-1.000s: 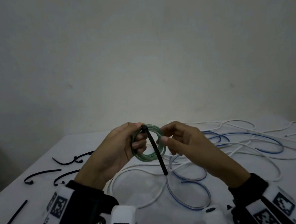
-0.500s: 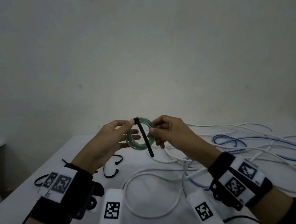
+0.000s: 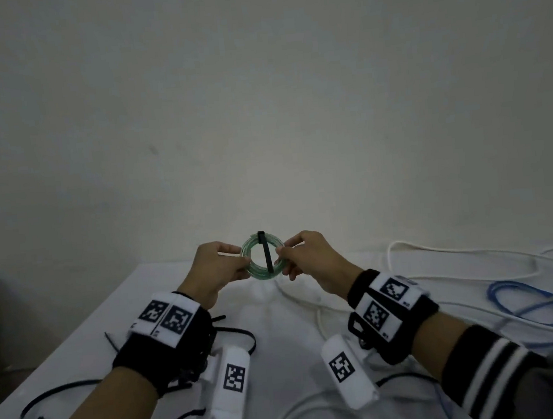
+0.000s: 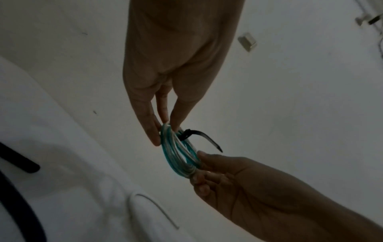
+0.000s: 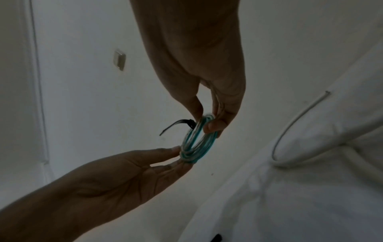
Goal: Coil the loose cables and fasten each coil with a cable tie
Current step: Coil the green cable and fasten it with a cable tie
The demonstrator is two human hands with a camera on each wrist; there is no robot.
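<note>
A white table (image 3: 265, 315) stands against a bare pale wall (image 3: 258, 109) in dim light. Loose white cables (image 3: 475, 252) and a blue cable (image 3: 527, 303) sprawl over its right side; black cable ties (image 3: 34, 406) lie on the near left. Held up over the table's far end is a small green coil (image 3: 264, 274) with a black tie (image 3: 267, 257) cinched across it. The left hand (image 3: 218, 269) pinches the coil's left edge, the right hand (image 3: 307, 260) its right edge, fingertips (image 4: 155, 139) closed lightly on the strands.

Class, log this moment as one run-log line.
left hand: pinches coil | right hand: pinches coil | tie: fastened on coil | coil: held above table
</note>
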